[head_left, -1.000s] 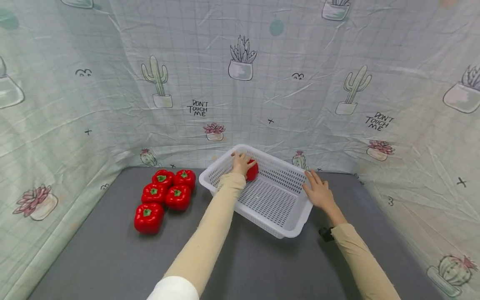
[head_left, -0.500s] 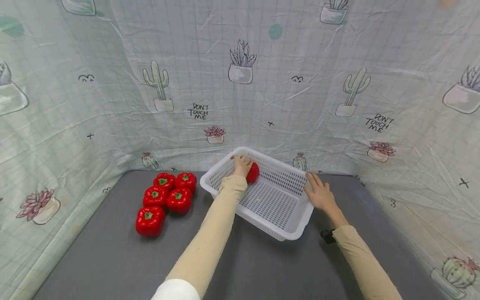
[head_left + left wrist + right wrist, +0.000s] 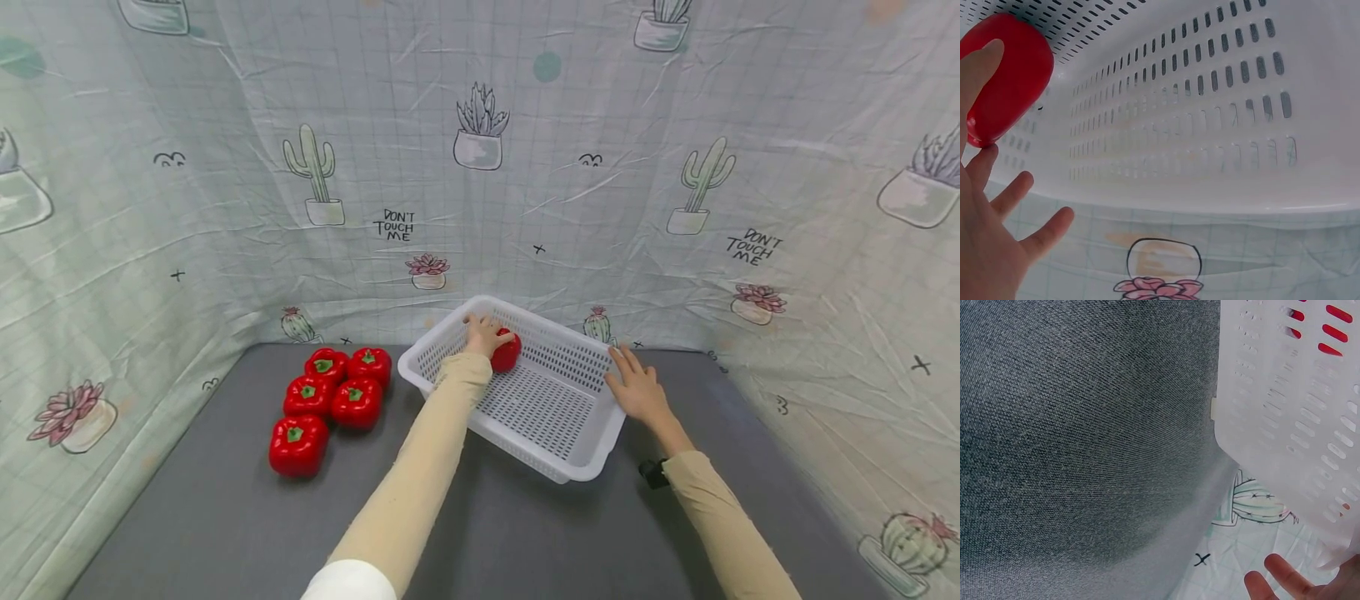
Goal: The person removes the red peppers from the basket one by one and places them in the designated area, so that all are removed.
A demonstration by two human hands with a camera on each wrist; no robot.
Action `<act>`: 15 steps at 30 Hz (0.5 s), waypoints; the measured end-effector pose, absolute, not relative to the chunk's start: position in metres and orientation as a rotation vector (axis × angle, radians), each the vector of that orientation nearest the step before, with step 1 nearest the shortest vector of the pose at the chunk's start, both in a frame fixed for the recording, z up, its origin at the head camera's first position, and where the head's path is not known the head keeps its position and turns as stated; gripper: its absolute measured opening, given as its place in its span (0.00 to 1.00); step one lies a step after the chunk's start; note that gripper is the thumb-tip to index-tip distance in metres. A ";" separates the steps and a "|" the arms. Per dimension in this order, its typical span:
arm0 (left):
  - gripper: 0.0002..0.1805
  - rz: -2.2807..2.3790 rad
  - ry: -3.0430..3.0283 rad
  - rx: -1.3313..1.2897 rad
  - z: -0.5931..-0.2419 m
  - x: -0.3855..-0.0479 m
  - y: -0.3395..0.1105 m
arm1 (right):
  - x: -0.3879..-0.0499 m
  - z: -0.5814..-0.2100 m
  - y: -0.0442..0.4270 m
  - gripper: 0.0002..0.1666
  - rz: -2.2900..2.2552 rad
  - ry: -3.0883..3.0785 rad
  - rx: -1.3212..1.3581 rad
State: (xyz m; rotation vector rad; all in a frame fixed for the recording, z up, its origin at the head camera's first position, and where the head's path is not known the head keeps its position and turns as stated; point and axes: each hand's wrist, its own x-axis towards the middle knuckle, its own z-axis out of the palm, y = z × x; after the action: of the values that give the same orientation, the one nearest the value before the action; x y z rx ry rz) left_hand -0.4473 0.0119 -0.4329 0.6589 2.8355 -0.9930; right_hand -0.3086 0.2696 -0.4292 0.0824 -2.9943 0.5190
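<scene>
A white slotted plastic basket point(image 3: 555, 467) lies angled on the grey table. Inside its left part is a red bell pepper point(image 3: 506, 354). My left hand point(image 3: 480, 337) reaches into the basket beside this pepper. In the left wrist view, the thumb lies against the pepper point(image 3: 1019, 69) and one fingertip touches its end; the other fingers are spread and straight. My right hand point(image 3: 637, 390) rests at the basket's right rim with fingers extended. Its fingers point(image 3: 1288, 575) appear beside the basket's outer wall in the right wrist view.
Several red bell peppers point(image 3: 356, 402) with green stems stand grouped on the table point(image 3: 225, 517), left of the basket. A cloth point(image 3: 540, 208) printed with cacti hangs behind and along both sides.
The left thumb and fingers have shifted slightly on the pepper in the basket, and the pepper shows a little more. The right hand and the basket stay in place.
</scene>
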 end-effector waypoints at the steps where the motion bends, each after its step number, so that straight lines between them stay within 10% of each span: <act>1: 0.40 -1.004 2.833 0.684 -0.430 -0.444 0.013 | -0.309 -0.429 0.270 0.33 0.520 -2.995 0.084; 15: 0.36 -1.226 2.695 0.803 -0.396 -0.410 0.023 | -0.311 -0.432 0.270 0.33 0.511 -2.986 0.068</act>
State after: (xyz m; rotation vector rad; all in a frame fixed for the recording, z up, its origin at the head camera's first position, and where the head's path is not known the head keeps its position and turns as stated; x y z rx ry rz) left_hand -0.4097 0.0234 -0.3959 0.8033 2.6954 -1.2260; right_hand -0.3106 0.2705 -0.4319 0.0682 -2.9857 0.5110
